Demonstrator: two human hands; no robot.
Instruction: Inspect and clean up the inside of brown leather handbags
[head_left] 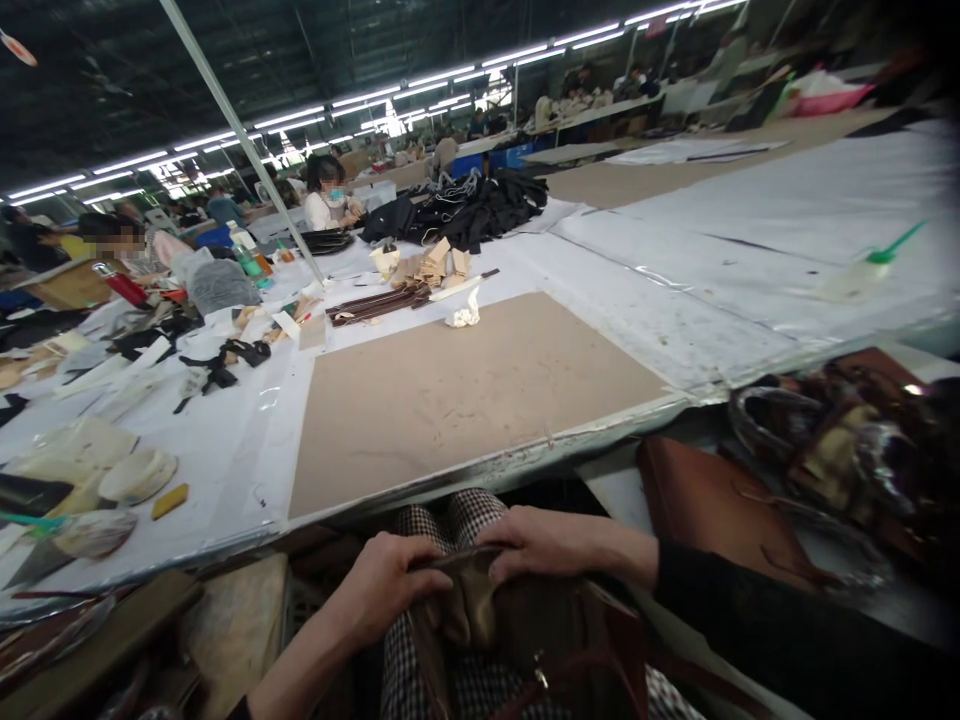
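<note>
White table [750,330] carries a tan sheet [480,390]; strip lights [367,97] hang beyond it; below its near edge sits an olive-brown, reddish-strapped bag [529,620], left hand [394,580] and right hand [536,543] pinching its rim.

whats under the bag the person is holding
Checkered cloth shows past the bag, beyond the left hand and right hand and along the bag's left side. Whatever lies directly beneath the bag is covered by it and cannot be seen.
</note>
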